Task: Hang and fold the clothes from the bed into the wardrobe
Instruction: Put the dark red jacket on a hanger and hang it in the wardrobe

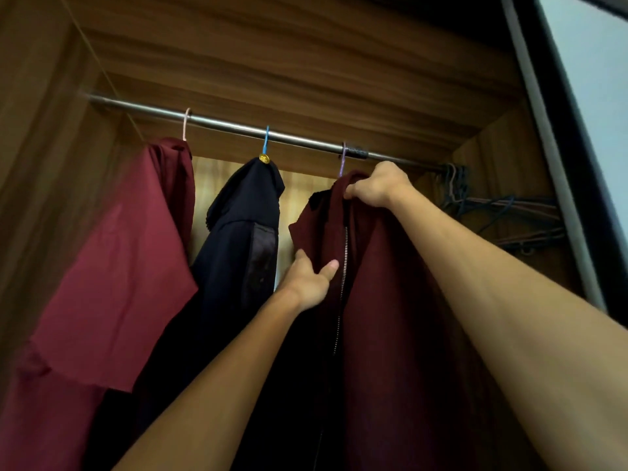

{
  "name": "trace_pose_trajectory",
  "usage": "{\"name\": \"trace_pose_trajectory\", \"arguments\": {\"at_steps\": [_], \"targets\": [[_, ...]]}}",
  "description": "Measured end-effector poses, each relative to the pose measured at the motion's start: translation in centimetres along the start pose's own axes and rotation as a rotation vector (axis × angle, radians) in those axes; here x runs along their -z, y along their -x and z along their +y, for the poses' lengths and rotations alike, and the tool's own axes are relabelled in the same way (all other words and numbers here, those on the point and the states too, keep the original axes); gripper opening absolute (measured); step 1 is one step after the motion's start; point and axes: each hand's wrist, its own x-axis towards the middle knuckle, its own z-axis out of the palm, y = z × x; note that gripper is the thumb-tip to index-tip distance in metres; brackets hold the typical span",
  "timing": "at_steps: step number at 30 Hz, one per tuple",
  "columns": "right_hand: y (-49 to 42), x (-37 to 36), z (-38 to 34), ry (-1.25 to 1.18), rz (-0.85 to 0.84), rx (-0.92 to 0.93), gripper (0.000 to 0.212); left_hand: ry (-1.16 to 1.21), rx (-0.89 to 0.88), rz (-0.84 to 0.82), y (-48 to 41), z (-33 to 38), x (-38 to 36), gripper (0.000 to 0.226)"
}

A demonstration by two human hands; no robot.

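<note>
Wooden wardrobe [306,62] holds maroon jacket [390,300]; right hand [380,185] grips top, left hand [311,280] pinches front.

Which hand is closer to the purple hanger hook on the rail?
Right. The right hand grips the maroon jacket at its collar, just beside the purple hanger hook; the left hand holds its front edge clearly lower down.
</note>
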Motion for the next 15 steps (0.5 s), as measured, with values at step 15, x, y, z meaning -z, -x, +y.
{"name": "trace_pose_trajectory", "arguments": {"at_steps": [15], "targets": [[17.3, 5.3, 2.4, 0.286, 0.216, 0.093, 0.043, -0.016, -0.24, -0.068, 17.8, 1.6, 0.6, 0.046]]}}
